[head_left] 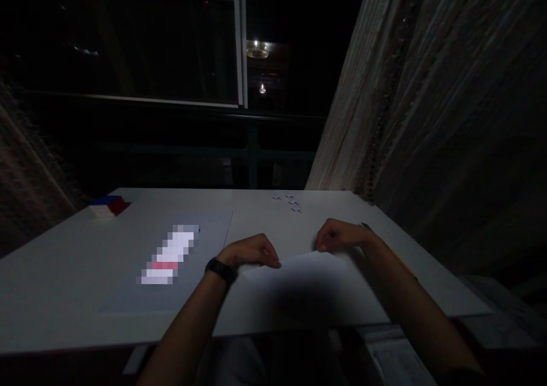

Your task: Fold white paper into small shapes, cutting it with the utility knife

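Very dark almost throughout, lit only weakly across a white table (47, 300) standing close to the window. Looks past the table's straight far edge to a white window frame (240, 50) around a black pane (149, 50), with a dark green railing (253, 155) below. Hung at right with a pale, ribbed curtain (344, 101) in slanting folds, at left with a shadowed, fringed drape (25, 147). Glows beside the frame with a round chandelier (257, 49) above a smaller light (262, 89).
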The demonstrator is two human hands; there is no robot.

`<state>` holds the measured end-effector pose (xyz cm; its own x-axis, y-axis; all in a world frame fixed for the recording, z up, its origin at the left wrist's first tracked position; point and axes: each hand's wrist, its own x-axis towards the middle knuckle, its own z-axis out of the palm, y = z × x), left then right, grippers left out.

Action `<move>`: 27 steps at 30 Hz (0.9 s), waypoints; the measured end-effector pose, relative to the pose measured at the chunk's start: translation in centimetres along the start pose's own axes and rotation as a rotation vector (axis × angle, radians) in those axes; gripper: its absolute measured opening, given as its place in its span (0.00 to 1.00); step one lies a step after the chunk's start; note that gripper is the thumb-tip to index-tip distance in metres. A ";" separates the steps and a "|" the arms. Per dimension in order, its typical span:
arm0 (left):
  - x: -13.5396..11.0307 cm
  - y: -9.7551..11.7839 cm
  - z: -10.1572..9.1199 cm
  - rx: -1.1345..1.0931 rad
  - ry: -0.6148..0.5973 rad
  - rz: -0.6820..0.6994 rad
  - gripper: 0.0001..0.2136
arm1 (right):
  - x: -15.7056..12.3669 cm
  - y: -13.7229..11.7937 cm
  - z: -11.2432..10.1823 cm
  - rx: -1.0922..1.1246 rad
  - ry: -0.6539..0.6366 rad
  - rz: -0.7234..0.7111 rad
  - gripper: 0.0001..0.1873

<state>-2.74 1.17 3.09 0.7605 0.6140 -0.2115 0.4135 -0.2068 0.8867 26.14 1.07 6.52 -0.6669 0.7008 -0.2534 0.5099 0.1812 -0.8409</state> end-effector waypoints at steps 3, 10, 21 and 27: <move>-0.1 0.1 -0.2 -0.027 0.017 -0.002 0.15 | -1.5 0.9 -1.0 0.126 0.079 -0.017 0.15; 0.6 -0.1 -0.3 -0.275 0.362 0.019 0.17 | 0.1 2.9 0.5 0.760 0.484 -0.215 0.29; 1.1 -0.7 -0.2 -0.529 0.429 0.095 0.18 | 4.4 1.2 2.1 0.684 0.692 -0.136 0.26; 0.9 -0.1 -0.2 -0.533 0.445 0.102 0.17 | 4.5 0.1 1.9 0.484 0.406 -0.082 0.30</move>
<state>-2.21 1.92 2.87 0.4582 0.8884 -0.0286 -0.0380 0.0518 0.9979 22.12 2.92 4.42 -0.3854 0.9210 -0.0572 0.0989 -0.0204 -0.9949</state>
